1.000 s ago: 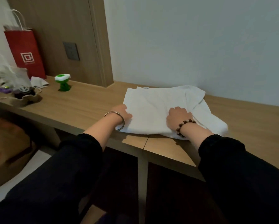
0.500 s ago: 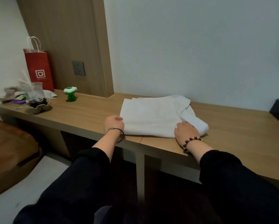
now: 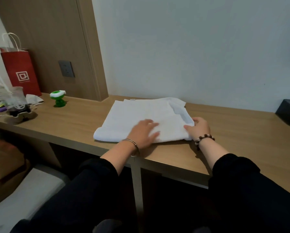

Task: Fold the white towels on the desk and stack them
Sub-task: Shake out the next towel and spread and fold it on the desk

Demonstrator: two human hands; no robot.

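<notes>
Lying folded into a broad, flat rectangle, the white towel (image 3: pixel 140 113) sits on the wooden table (image 3: pixel 241 132) near its front edge, with a rumpled layer showing at its far right corner. The left hand (image 3: pixel 145 132) rests palm down on the towel's near middle, fingers straight and spread, pressing the cloth flat. The right hand (image 3: pixel 199 128) is at the towel's near right corner: its thumb lies on top of the cloth and its fingers curl round the folded edge, holding it. A metal bangle (image 3: pixel 132 145) circles the left wrist, a bead bracelet (image 3: pixel 204 138) the right. Well apart at the table's left end stand a red paper bag (image 3: pixel 21 71) and a small green toy (image 3: pixel 57 98).
</notes>
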